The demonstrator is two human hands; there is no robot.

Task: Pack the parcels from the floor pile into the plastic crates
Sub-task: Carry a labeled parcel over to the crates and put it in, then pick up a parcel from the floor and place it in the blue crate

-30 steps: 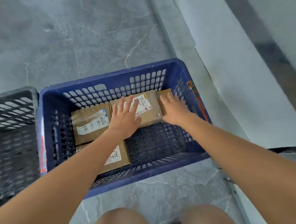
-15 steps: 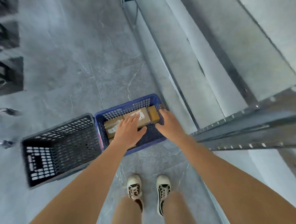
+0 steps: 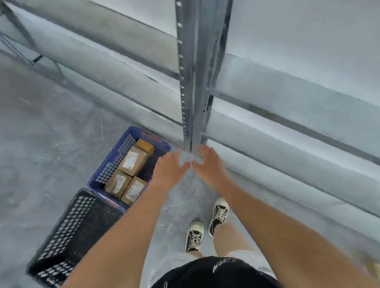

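Note:
A blue plastic crate [image 3: 102,174] stands on the grey floor and holds several brown cardboard parcels [image 3: 134,161] with white labels. A black plastic crate [image 3: 57,247] sits against its near end, and I see no parcels in it. I am standing upright. My left hand [image 3: 170,168] and my right hand [image 3: 208,165] hang side by side in the air, to the right of the blue crate. Both have relaxed fingers and hold nothing. The floor pile of parcels is out of view.
A grey metal shelving upright [image 3: 191,77] rises just beyond my hands, with horizontal shelf rails [image 3: 294,126] running to the right. My two feet in white shoes [image 3: 206,223] stand on the floor [image 3: 40,142]. Something brown and blurred lies at the bottom right corner [image 3: 379,270].
I have stood up and turned right. Both hands lifted off the parcels and out of the blue crate, and now hang empty beside it. The parcels stay in the crate.

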